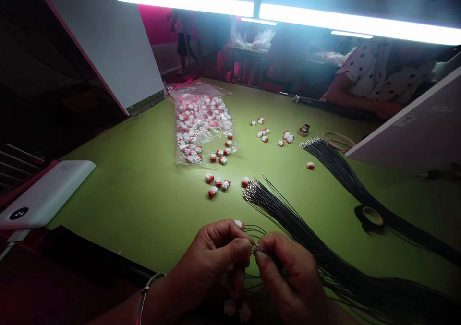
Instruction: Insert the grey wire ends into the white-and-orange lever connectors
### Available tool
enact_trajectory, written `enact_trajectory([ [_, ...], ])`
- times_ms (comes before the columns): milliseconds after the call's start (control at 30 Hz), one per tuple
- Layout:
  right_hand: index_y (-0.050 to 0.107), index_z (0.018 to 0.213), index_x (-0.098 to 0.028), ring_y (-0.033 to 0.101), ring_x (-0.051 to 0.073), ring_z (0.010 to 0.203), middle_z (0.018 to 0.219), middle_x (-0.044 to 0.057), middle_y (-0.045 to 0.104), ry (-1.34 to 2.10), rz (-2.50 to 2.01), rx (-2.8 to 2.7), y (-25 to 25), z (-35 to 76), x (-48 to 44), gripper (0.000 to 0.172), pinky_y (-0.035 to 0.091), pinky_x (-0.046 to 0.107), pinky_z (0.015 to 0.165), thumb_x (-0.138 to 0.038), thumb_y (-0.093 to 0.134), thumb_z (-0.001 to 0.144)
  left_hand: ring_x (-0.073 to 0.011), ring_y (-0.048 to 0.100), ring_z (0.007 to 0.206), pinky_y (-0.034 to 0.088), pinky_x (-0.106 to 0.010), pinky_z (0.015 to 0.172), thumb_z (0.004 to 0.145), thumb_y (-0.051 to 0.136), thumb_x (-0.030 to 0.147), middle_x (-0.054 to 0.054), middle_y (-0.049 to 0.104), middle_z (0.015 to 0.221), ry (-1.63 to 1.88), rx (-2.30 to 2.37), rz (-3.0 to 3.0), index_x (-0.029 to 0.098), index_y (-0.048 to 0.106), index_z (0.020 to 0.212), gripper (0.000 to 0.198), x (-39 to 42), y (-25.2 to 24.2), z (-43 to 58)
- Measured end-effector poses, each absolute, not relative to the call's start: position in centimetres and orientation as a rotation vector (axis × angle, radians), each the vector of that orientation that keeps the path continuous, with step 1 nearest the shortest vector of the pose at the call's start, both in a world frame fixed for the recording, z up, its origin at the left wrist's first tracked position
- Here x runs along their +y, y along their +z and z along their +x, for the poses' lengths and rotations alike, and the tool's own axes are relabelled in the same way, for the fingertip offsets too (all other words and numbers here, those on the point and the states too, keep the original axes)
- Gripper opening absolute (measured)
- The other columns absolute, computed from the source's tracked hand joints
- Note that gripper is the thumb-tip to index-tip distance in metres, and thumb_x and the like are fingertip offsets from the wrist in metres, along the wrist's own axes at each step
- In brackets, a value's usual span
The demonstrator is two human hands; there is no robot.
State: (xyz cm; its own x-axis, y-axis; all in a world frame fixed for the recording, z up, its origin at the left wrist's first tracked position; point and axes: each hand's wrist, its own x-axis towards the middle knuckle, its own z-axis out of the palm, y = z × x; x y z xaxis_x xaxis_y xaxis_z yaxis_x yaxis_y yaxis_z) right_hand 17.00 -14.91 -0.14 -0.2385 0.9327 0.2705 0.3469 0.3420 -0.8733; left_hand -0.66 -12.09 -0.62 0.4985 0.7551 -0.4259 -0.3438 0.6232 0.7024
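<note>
Connector (250, 250) sits pinched in the left hand (218, 258), wire tips (255, 248) clamped in the right hand (292, 273).

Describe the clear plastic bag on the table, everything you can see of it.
The bag is transparent, shiny, crinkled plastic film, roughly rectangular. It lies flat on the green table, toward the far side. Many small connectors, white with red-orange parts, crowd most of it; near its closer right corner, a few sit more spread out, whether in or on the film I cannot tell. Neither the left hand nor the right hand touches it.
</note>
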Motion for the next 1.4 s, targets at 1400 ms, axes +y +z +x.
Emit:
enact_trajectory([
  [1400, 0.065, 0.082, -0.019, 0.045, 0.012, 0.062, 0.072, -0.002, 0.055, 1.258, -1.269, -1.086, -1.3, 16.2, -14.3, 0.014, 0.039, 0.021, 0.055, -0.032, 0.069, 0.087, -0.0194, 0.058, 0.076, 0.042, -0.032, 0.069, 0.085, 0.064, 0.032, -0.006, 0.065, 0.097, 0.677, 1.582, 2.104, 0.019, 0.068, 0.105, 0.024, -4.9, -0.1, -6.1],
])
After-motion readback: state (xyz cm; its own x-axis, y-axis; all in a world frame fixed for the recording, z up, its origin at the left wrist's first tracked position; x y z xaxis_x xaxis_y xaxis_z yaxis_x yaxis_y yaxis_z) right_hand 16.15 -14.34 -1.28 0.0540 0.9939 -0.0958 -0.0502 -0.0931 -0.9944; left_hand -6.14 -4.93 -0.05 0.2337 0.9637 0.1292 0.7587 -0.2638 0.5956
